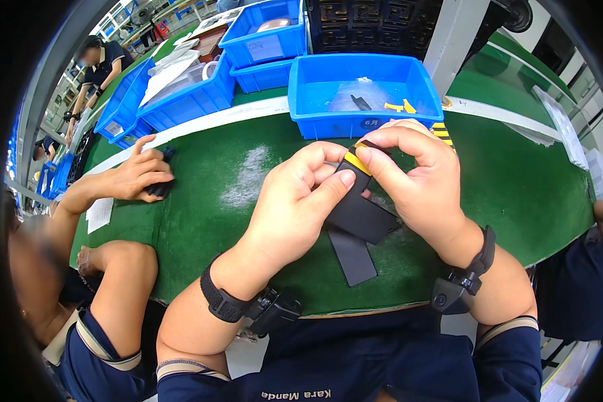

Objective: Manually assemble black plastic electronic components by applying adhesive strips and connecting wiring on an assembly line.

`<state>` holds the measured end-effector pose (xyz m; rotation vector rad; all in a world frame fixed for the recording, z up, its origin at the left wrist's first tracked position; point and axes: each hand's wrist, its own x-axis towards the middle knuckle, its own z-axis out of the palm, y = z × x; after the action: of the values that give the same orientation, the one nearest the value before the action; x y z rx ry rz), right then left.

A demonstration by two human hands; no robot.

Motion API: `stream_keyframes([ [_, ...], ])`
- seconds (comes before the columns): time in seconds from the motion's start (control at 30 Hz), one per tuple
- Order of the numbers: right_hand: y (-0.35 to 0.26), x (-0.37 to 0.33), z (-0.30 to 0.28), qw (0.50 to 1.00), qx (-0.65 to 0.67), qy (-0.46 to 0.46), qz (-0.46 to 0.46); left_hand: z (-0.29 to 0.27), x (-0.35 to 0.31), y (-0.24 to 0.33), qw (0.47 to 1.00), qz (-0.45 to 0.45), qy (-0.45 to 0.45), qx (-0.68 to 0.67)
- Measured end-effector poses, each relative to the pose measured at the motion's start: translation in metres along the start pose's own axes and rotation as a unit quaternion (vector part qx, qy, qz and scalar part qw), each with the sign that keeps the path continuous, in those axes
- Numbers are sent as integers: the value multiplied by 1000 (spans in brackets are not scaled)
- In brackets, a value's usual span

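Note:
My left hand (291,208) grips a flat black rectangular piece (360,211) by its upper end, thumb on top. A yellow strip (356,163) crosses that end. My right hand (422,177) is closed, with its thumb and forefinger pinched at a small dark edge beside the strip; whether this is part of the piece I cannot tell. Beneath the held piece, a second flat black piece (352,260) lies on the green table (208,268), partly covered by it.
Beyond my hands stands a blue bin (315,125) holding a clear bag and yellow scraps. More blue bins (187,97) are at the back left. On the left a co-worker's hand (137,175) rests on a dark object. Pale powder (248,177) marks the tabletop. A white post (454,47) rises behind.

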<state>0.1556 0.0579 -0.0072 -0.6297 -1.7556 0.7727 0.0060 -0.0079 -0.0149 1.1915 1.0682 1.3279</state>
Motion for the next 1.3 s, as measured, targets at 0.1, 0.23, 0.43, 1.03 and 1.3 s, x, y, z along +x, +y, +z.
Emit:
stream_keyframes([
  [0.1, 4, 1, -2, 999, -26, -7, -31, -2, 1, 2, 999, -14, -29, 33],
  [0.23, 1, 1, -1, 998, -42, -10, -41, 1, 0, 0, 1000, 2, -6, 6],
  [0.43, 6, 1, -3, 990, -106, -12, -92, 1, -1, 4, 999, -8, 2, 44],
  [1.03, -7, 11, -19, 930, -249, -64, -265, 4, 1, 4, 998, 25, 42, 28],
  [1.3, -1, 20, -22, 966, -134, 5, -220, 0, 0, 6, 999, -29, 16, 15],
])
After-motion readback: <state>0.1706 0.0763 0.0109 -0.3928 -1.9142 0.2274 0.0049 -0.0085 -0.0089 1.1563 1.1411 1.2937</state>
